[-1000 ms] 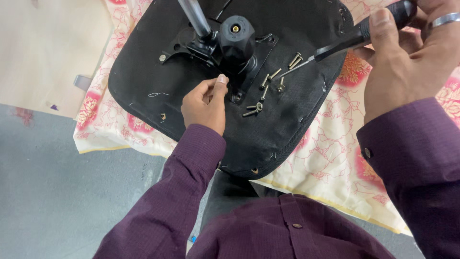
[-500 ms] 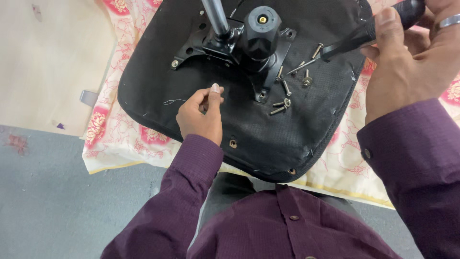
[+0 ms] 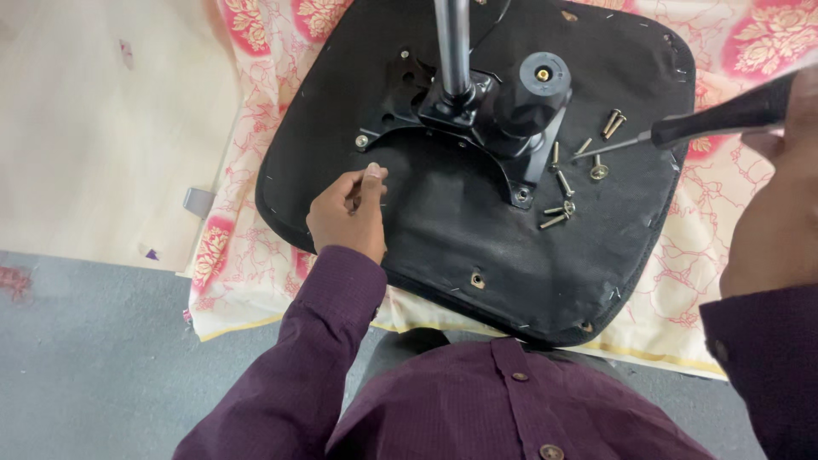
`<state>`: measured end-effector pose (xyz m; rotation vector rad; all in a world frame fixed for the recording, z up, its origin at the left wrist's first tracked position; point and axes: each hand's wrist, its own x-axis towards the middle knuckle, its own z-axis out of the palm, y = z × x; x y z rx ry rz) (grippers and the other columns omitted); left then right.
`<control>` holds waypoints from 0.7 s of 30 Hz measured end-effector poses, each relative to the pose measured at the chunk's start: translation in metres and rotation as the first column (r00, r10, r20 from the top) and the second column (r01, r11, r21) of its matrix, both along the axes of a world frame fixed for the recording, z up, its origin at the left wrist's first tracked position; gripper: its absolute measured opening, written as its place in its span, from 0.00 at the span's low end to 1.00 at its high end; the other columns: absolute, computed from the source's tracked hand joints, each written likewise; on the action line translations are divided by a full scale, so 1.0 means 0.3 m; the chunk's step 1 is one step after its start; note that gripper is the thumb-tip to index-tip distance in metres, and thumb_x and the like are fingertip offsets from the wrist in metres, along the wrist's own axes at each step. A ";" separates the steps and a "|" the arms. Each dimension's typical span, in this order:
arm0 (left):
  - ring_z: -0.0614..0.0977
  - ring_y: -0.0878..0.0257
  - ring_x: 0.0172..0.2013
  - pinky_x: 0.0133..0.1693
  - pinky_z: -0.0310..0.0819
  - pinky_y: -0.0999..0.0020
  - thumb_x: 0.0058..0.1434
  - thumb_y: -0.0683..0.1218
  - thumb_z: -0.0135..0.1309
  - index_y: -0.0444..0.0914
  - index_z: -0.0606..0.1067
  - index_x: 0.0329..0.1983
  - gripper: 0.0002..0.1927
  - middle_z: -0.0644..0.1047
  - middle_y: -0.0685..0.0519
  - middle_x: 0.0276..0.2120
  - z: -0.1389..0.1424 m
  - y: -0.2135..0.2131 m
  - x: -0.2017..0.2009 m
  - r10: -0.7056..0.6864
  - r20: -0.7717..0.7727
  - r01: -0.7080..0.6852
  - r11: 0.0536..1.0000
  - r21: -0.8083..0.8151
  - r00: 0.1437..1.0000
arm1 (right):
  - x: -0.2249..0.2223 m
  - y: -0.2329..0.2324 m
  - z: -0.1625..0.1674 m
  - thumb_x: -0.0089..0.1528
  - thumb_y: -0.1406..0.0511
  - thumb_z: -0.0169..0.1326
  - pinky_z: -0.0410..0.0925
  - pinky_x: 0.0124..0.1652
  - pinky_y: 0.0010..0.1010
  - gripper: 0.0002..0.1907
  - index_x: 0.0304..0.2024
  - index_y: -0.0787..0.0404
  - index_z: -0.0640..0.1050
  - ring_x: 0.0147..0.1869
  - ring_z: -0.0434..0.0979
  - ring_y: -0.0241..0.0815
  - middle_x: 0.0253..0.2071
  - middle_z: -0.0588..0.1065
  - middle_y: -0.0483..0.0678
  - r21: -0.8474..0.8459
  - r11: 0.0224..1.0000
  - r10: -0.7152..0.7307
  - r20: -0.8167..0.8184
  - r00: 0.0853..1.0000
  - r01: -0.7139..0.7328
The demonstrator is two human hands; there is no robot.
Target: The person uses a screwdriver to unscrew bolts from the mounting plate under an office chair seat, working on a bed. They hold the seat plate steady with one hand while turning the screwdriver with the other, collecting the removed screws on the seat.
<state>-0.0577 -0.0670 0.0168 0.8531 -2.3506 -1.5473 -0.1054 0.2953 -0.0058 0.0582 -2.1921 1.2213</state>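
Left hand (image 3: 349, 213): fingers pinched, apparently on a small screw, over upturned black seat base (image 3: 443, 230). Nearest mounting-plate hole (image 3: 362, 141) lies just ahead of it. Right hand (image 3: 780, 221): closed on screwdriver (image 3: 682, 132), tip toward loose screws (image 3: 567, 183).

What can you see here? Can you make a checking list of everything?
Surface: black seat underside lying on a flowered cloth, grey floor below.
Job's things: black metal plate with a pole and round knob; screwdriver, tip near loose screws lying on the seat.
Clutter: nothing seen beyond the scattered screws.
Grippers: left hand pinches something small, too small to tell; right hand grips the screwdriver handle.
Cables: nothing seen.
Surroundings: pale board on the left; purple shirt sleeves.
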 end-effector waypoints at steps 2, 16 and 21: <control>0.81 0.70 0.27 0.29 0.76 0.68 0.64 0.53 0.56 0.40 0.84 0.40 0.14 0.82 0.58 0.27 0.002 -0.060 -0.013 -0.001 0.003 0.001 1.000 0.019 1.000 | 0.031 -0.067 0.033 0.81 0.61 0.45 0.76 0.51 0.23 0.14 0.58 0.68 0.72 0.48 0.78 0.35 0.48 0.75 0.50 -0.020 1.000 -0.014 0.014 1.000 0.014; 0.87 0.67 0.35 0.43 0.81 0.74 0.50 0.43 0.66 0.39 0.82 0.50 0.21 0.86 0.51 0.35 -0.136 -0.454 -0.093 -0.369 0.044 0.370 0.928 -0.032 0.928 | 0.184 -0.823 0.348 0.73 0.73 0.54 0.79 0.42 0.27 0.13 0.58 0.66 0.69 0.47 0.80 0.38 0.46 0.72 0.50 -0.162 0.964 0.209 -0.020 0.978 -0.209; 0.86 0.64 0.38 0.44 0.82 0.72 0.45 0.42 0.70 0.37 0.78 0.57 0.32 0.84 0.50 0.42 -0.153 -0.455 -0.152 -0.335 0.036 0.337 0.937 -0.088 0.942 | 0.041 -0.937 0.391 0.71 0.77 0.52 0.79 0.50 0.26 0.17 0.61 0.64 0.70 0.53 0.79 0.34 0.52 0.71 0.48 -0.169 0.889 0.435 0.025 0.900 -0.425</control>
